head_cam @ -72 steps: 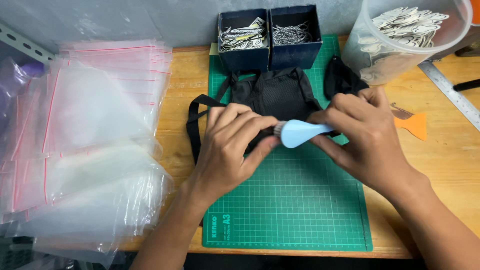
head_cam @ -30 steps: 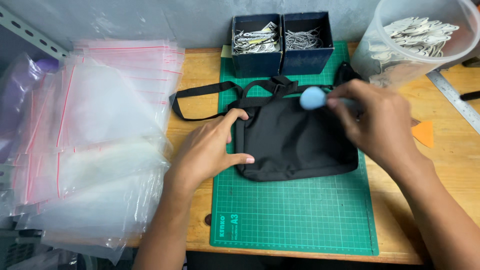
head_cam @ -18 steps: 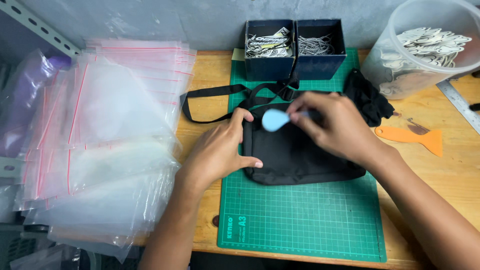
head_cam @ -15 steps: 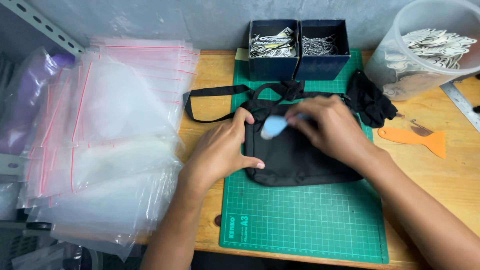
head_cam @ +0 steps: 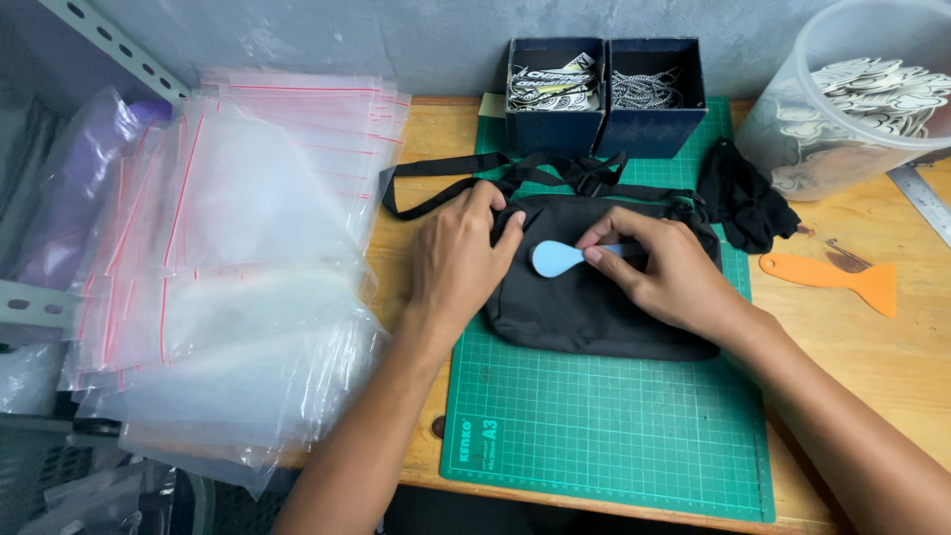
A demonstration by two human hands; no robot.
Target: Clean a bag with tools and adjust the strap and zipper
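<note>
My right hand (head_cam: 674, 272) had slid the one blue tool (head_cam: 557, 258) leftward over the one black pouch (head_cam: 594, 307). It gripped the tool; my left hand (head_cam: 458, 253) pressed flat beside it.

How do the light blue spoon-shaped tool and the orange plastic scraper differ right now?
The light blue spoon-shaped tool is pinched in the right hand over the black fabric pouch; the orange plastic scraper lies untouched on the wooden table. The blue one has a rounded head; the orange one flares into a fishtail end. Both are small flat hand tools.
</note>
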